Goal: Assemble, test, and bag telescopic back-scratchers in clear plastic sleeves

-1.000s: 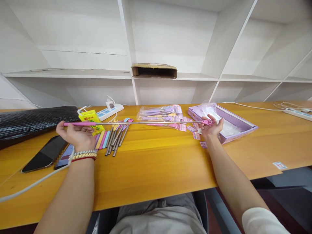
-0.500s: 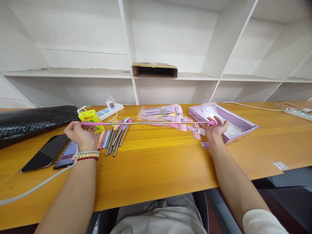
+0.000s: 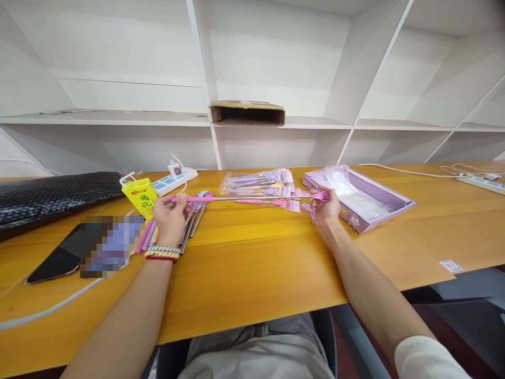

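A telescopic back scratcher (image 3: 260, 198) with a pink handle and a pink claw head stretches level between my hands above the table. My left hand (image 3: 170, 217) is closed on its handle, and my right hand (image 3: 328, 209) is closed around the claw end. Below my left hand lie several loose metal-shafted back scratchers (image 3: 197, 220) with coloured heads, partly hidden by the hand. Behind the rod, several bagged back scratchers (image 3: 256, 181) are stacked in clear plastic. Small pink cards (image 3: 310, 210) lie by my right hand, partly covered.
A purple box (image 3: 361, 226) holding clear plastic bags stands at the right. On the left are a yellow carton (image 3: 140, 196), a power strip (image 3: 175, 181), a black phone (image 3: 63, 252) and a black bubble-wrap package (image 3: 59, 200). A cardboard box (image 3: 248, 113) sits on the shelf behind.
My hands have come closer together, the left moving right and the right moving left. The back scratcher's extended shaft is now shorter.
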`<action>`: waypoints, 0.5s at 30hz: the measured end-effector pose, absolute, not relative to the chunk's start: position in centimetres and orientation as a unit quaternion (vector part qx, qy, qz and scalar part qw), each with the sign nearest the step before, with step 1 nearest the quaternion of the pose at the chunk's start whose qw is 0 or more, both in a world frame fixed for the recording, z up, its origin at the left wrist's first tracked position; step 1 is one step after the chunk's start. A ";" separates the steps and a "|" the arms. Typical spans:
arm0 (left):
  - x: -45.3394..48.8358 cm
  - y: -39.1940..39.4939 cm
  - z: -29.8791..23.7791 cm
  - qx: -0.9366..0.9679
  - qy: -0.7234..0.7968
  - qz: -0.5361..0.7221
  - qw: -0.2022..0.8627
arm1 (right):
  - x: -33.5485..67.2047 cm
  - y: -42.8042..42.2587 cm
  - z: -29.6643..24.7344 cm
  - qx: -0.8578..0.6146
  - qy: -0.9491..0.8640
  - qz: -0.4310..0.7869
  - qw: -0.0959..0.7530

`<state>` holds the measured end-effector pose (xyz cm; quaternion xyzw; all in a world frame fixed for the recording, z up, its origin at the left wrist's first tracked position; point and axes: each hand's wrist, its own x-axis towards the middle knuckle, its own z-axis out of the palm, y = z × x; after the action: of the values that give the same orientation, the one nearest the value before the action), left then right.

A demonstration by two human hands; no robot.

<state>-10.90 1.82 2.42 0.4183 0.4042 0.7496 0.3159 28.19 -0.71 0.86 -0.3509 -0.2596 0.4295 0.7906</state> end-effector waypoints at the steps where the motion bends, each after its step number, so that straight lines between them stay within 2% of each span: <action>1: -10.4 1.6 2.4 0.438 0.403 0.733 0.329 | 27.5 -0.7 0.8 -0.349 -0.287 0.434 0.779; 4: -8.4 0.6 2.2 0.512 0.416 0.651 0.376 | 25.2 -1.1 0.4 -0.345 -0.358 0.431 0.753; 8: -5.9 -1.3 2.0 0.639 0.460 0.455 0.416 | 21.6 -2.3 0.3 -0.360 -0.416 0.455 0.700; 11: -4.0 -2.6 1.8 0.775 0.417 0.310 0.360 | 19.2 -3.4 0.6 -0.352 -0.462 0.502 0.641; 15: -2.6 -3.3 1.9 0.854 0.380 0.250 0.251 | 18.1 -4.1 1.3 -0.334 -0.492 0.508 0.622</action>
<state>-2.56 -3.30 1.90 0.8543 0.3802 0.2499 0.2515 18.11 -4.09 1.27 -0.3340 -0.4924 0.5085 0.6224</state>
